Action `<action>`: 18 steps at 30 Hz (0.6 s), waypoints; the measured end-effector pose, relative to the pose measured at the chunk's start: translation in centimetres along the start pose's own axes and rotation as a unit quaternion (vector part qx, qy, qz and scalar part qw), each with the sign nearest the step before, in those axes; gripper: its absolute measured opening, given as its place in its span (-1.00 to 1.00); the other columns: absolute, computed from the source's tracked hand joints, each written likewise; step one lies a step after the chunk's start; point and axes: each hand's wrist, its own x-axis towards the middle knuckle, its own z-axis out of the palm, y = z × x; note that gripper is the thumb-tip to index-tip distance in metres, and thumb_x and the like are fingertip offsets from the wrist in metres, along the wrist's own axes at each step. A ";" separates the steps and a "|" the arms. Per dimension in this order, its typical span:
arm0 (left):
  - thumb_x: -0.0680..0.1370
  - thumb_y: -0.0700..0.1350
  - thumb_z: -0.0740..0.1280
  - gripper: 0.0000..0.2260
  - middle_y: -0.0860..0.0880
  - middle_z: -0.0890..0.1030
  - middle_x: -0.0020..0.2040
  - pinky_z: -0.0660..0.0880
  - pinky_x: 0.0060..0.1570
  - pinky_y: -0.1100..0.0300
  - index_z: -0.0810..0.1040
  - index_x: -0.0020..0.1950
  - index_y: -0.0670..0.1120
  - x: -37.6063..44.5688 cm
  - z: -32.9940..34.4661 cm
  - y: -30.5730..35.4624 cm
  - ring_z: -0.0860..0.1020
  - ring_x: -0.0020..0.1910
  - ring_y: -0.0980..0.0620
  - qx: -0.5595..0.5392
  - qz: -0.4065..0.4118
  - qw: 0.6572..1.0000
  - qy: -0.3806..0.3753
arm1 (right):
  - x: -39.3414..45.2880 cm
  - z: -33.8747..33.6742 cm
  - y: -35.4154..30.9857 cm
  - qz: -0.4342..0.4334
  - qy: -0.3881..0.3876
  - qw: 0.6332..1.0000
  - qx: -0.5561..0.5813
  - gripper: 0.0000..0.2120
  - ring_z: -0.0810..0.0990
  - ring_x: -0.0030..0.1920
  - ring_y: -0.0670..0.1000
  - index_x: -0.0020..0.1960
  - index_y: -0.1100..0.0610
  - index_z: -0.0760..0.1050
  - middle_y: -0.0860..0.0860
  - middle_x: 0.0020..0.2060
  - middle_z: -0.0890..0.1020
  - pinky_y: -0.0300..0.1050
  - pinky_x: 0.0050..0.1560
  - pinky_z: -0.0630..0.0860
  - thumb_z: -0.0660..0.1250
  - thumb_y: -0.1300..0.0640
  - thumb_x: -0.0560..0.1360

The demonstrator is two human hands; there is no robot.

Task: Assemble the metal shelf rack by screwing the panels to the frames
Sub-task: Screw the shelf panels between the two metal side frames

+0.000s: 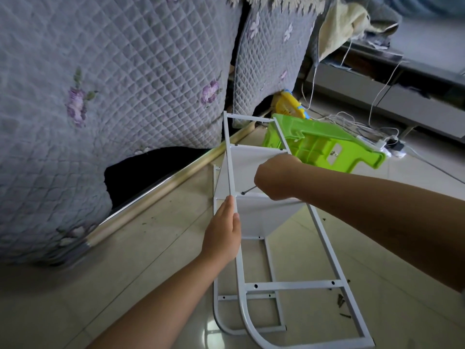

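Observation:
The white metal rack lies on its side on the tiled floor, its upper frame [327, 241] facing me and a second frame [216, 273] below it. Two white panels [261, 215] sit between the frames. My left hand [222, 234] rests flat along the upper frame's left rail, fingers straight. My right hand [276, 177] grips a thin dark tool [249, 190] whose tip meets a screw at the crossbar where the nearer panel joins the frame. The tool's handle is hidden inside my fist.
A sofa with a grey quilted floral cover [113, 96] stands at the left. A green plastic stool [324, 144] lies tipped behind the rack, with a yellow toy [289, 104] and a power strip with cables [385, 144] beyond. Small dark screws [341, 302] lie on the floor at right.

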 end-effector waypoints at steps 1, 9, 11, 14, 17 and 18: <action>0.66 -0.16 -0.02 -0.58 0.01 0.12 0.53 0.07 0.31 0.40 0.04 0.53 -0.10 -0.1 0.0 0.0 0.13 0.49 0.10 -0.001 0.000 1.000 -0.002 | 0.2 -0.4 0.0 0.005 -0.020 1.000 0.017 -0.85 0.43 -0.19 0.08 -0.22 0.17 0.34 0.00 -0.33 0.34 -0.24 -0.45 0.23 0.11 0.32 0.50; 0.66 -0.16 -0.02 -0.58 0.00 0.12 0.53 0.05 0.31 0.41 0.04 0.53 -0.12 -0.2 0.0 0.2 0.12 0.49 0.09 0.004 -0.003 1.000 -0.002 | 2.1 -2.5 0.8 0.038 -0.173 0.972 0.154 -0.65 0.33 -0.47 -0.01 -0.35 0.21 0.35 0.06 -0.46 0.40 -0.24 -0.46 0.25 0.00 0.25 0.57; 0.66 -0.16 -0.01 -0.58 0.00 0.13 0.53 0.03 0.29 0.45 0.05 0.53 -0.12 -0.1 -0.1 0.2 0.12 0.49 0.10 0.003 0.002 1.000 -0.001 | 2.2 -2.8 0.6 0.035 -0.168 0.974 0.145 -0.62 0.34 -0.48 -0.02 -0.38 0.21 0.34 0.05 -0.55 0.43 -0.24 -0.46 0.24 0.00 0.25 0.58; 0.66 -0.16 -0.01 -0.58 0.00 0.13 0.52 0.02 0.27 0.48 0.05 0.53 -0.11 0.0 -0.1 0.1 0.13 0.49 0.10 0.003 0.003 1.000 0.000 | 2.4 -3.0 0.4 0.028 -0.132 0.983 0.121 -0.67 0.35 -0.44 -0.04 -0.38 0.18 0.30 0.03 -0.46 0.43 -0.23 -0.44 0.26 0.09 0.22 0.56; 0.66 -0.15 -0.01 -0.58 0.01 0.13 0.52 0.02 0.25 0.49 0.04 0.53 -0.10 -0.1 0.0 -0.1 0.13 0.49 0.10 0.000 0.003 1.000 0.001 | 1.8 -2.8 1.0 0.007 -0.076 0.993 0.091 -0.69 0.28 -0.42 -0.05 -0.38 0.15 0.22 0.02 -0.40 0.32 -0.24 -0.45 0.23 0.17 0.23 0.52; 0.66 -0.15 -0.02 -0.58 0.01 0.13 0.52 0.01 0.23 0.50 0.04 0.53 -0.10 -0.1 0.0 -0.1 0.13 0.49 0.11 0.002 0.005 1.000 0.001 | 1.5 -2.7 1.2 -0.005 -0.056 0.995 0.078 -0.70 0.26 -0.42 -0.06 -0.37 0.15 0.24 0.02 -0.40 0.30 -0.25 -0.46 0.22 0.17 0.26 0.52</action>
